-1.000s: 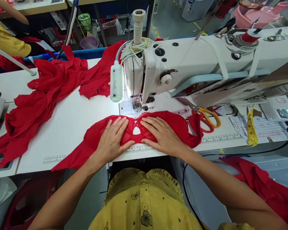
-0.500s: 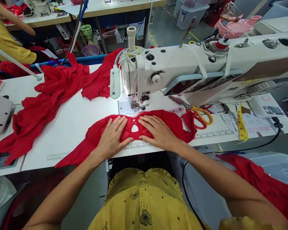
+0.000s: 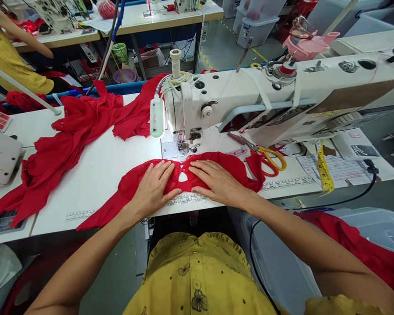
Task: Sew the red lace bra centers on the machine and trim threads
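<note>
A red lace garment piece (image 3: 131,181) lies spread on the white sewing table (image 3: 95,170), just in front of the sewing machine's presser foot (image 3: 184,146). My left hand (image 3: 153,188) lies flat on its left half, fingers stretched out. My right hand (image 3: 218,181) lies flat on its right half, fingers spread. A small cut-out in the fabric shows between the two hands. The white sewing machine (image 3: 265,96) stands behind and to the right.
A heap of red fabric (image 3: 68,131) covers the table's left and back. Yellow-handled scissors (image 3: 271,157), pink snips (image 3: 238,152) and a yellow tape measure (image 3: 322,168) lie at the right. A plastic bin with red cloth (image 3: 348,245) sits below right. Another person in yellow (image 3: 6,57) is at far left.
Both hands stay flat on the red piece. The view has tilted up a little, so the table and machine sit slightly lower and further left in the picture.
</note>
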`<act>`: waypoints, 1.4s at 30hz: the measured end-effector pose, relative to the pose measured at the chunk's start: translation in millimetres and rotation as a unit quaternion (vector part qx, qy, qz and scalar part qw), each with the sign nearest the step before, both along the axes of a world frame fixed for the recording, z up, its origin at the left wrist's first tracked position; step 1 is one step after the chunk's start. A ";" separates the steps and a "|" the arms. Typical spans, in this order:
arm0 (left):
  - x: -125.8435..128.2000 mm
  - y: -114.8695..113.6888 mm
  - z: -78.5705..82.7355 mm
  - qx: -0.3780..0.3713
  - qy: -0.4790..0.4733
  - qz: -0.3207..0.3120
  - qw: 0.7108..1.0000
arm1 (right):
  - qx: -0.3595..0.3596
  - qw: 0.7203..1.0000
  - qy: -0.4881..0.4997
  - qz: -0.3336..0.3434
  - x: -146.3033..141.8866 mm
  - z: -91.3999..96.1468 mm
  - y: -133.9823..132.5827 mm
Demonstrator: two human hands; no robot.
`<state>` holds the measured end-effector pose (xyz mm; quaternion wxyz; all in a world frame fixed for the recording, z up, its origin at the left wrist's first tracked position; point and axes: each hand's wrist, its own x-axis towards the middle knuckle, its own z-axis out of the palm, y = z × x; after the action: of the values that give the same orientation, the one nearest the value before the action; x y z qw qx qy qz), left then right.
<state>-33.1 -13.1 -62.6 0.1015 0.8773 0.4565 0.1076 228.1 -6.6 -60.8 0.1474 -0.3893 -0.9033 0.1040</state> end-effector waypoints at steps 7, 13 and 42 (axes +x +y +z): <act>-3.3 26.6 18.7 -0.020 -0.037 -0.022 0.999 | 0.036 0.998 0.019 -0.049 3.6 9.2 5.4; -3.0 41.3 24.0 -0.044 -0.021 -0.021 0.999 | 0.053 0.996 0.062 -0.047 -3.3 11.0 1.3; 3.8 0.8 -9.6 0.088 -0.136 -0.025 0.987 | 0.017 0.999 0.046 -0.016 -14.6 -5.5 6.9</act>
<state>-29.2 -12.3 -72.2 0.0879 0.8712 0.4052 0.2627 213.5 0.3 -66.3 0.1971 -0.3963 -0.8907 0.1038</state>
